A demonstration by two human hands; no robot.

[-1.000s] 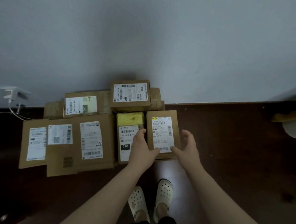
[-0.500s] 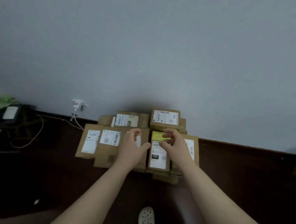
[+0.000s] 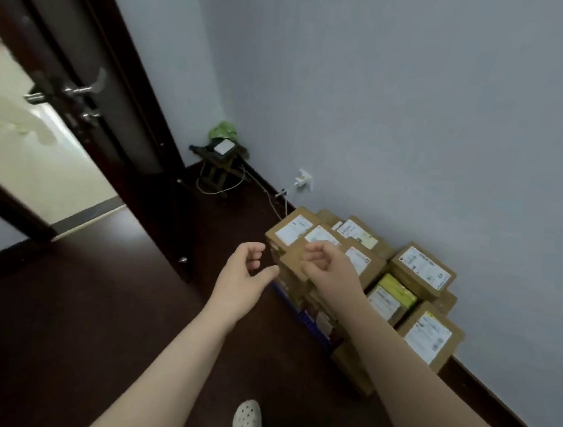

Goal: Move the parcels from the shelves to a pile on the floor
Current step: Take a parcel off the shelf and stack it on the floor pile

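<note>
left hand empty | right hand empty | parcels piled against wall

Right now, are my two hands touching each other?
Apart. The head view shows cardboard of the parcel pile in the gap between left hand and right hand.

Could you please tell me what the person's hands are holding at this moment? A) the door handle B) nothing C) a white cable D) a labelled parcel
B: the left hand and the right hand are both loosely curled and empty, seen in front of the pile of parcels.
</note>
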